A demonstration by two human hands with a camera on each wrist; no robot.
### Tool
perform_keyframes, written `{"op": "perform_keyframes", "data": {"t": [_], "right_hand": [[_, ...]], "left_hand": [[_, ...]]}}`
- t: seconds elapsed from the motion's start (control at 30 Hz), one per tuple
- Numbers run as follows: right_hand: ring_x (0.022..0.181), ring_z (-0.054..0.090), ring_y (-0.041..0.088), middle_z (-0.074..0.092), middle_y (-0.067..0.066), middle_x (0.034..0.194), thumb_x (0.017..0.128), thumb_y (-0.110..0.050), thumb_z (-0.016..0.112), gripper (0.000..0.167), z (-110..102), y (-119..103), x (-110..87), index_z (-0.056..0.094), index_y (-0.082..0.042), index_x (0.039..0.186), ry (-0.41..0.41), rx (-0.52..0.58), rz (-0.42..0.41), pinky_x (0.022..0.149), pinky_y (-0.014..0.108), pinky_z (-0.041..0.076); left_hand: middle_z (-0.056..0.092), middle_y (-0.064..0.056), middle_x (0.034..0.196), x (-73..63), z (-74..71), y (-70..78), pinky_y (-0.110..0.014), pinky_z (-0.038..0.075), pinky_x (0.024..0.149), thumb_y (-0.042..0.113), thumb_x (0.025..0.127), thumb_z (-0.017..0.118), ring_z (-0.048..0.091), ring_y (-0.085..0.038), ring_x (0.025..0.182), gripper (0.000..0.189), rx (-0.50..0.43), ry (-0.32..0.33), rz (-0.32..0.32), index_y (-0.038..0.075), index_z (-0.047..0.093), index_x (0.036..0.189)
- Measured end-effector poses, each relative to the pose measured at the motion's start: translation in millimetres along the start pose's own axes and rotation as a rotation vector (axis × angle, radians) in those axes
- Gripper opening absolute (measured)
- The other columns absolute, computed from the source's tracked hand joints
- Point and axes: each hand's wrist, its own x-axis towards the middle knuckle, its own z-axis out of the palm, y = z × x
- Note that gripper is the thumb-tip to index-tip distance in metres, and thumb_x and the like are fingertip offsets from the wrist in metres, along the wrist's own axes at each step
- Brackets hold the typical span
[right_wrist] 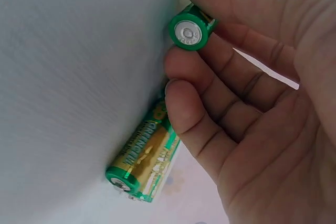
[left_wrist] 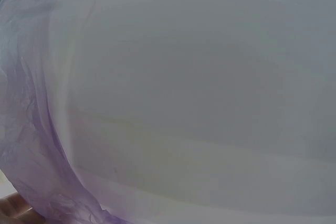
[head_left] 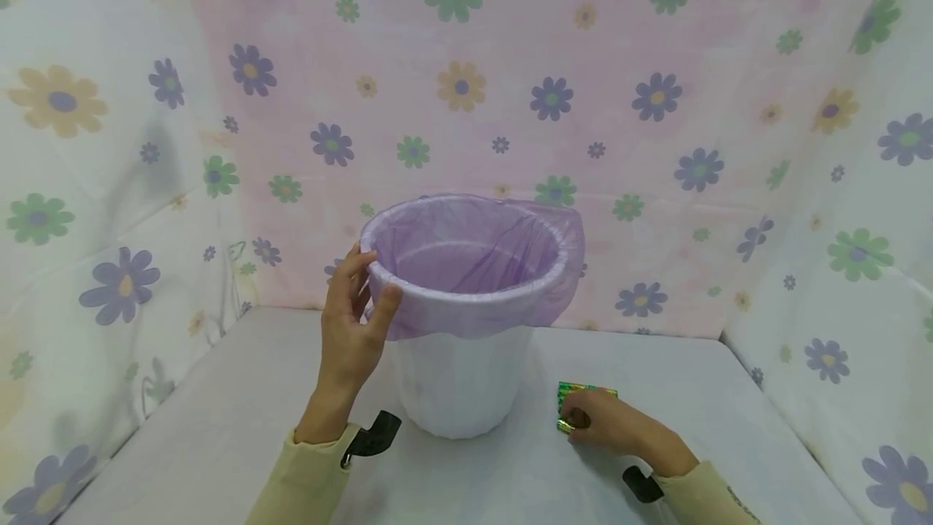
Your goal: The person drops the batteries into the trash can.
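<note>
A white trash can (head_left: 459,387) stands upright on the table, lined with a thin purple bag (head_left: 474,318) folded over its rim. My left hand (head_left: 351,347) holds the can's left rim, thumb against the outside and fingertips at the edge. In the left wrist view the can's white wall (left_wrist: 199,87) fills most of the picture, and only bits of fingers (left_wrist: 18,211) show. To the can's right, my right hand (right_wrist: 262,98) pinches a green battery (right_wrist: 188,31) between thumb and fingers. Beside those fingers lie more green-and-gold batteries (right_wrist: 142,153), partly hidden by the hand.
The white table (head_left: 240,403) carries the can and the batteries. Behind it hangs a pink flowered cloth (head_left: 496,120), with white flowered cloths on the left (head_left: 95,185) and right (head_left: 875,209). Loose bag film bulges out at the can's right rim.
</note>
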Motion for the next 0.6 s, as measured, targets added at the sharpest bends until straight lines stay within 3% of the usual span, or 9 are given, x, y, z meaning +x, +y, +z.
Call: {"op": "perform_keyframes", "data": {"t": [0.27, 0.6], "right_hand": [[0.07, 0.048, 0.005, 0.054, -0.011, 0.079, 0.083, -0.005, 0.069, 0.016, -12, -9, -2.4, 0.065, -0.013, 0.097, 0.061, -0.067, -0.054, 0.061, 0.022, 0.044], [0.072, 0.049, 0.004, 0.053, -0.014, 0.08, 0.084, -0.01, 0.069, 0.018, -62, -43, -15.1, 0.065, -0.015, 0.101, 0.139, -0.235, -0.048, 0.063, 0.025, 0.046]], "left_hand": [[0.033, -0.004, 0.151, 0.8, -0.2, 0.9, -0.045, 0.036, 0.107, 0.011, 0.089, 0.063, 0.039, -0.026, 0.133, 0.047, 0.006, 0.001, 0.007, 0.009, 0.047, 0.134], [0.033, -0.006, 0.151, 0.5, 0.3, 1.7, -0.044, 0.036, 0.107, 0.012, 0.09, 0.064, 0.039, -0.027, 0.134, 0.047, 0.007, -0.001, 0.004, 0.007, 0.047, 0.133]]}}
